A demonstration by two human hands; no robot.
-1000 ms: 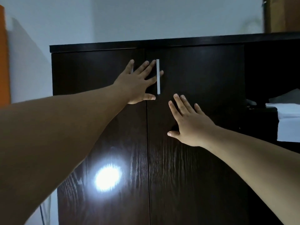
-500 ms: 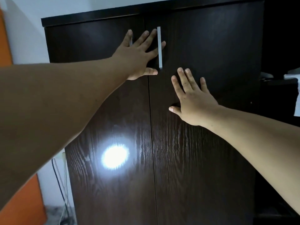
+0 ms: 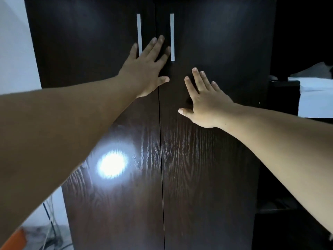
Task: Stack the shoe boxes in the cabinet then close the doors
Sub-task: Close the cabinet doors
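Dark wood-grain cabinet (image 3: pixel 207 177) fills view, both doors shut, seam down the middle. Left hand (image 3: pixel 144 69) flat on left door (image 3: pixel 81 51), fingers spread, over lower end of left handle (image 3: pixel 138 33), fingertips reaching seam. Right hand (image 3: pixel 203 103) flat on right door (image 3: pixel 225 42), lower, just right of seam, below right handle (image 3: pixel 172 33). Bright light glare (image 3: pixel 111 166) on left door, low. White stacked items (image 3: pixel 315 98) far right. Cables (image 3: pixel 50 222) and orange object (image 3: pixel 14 239) bottom left.
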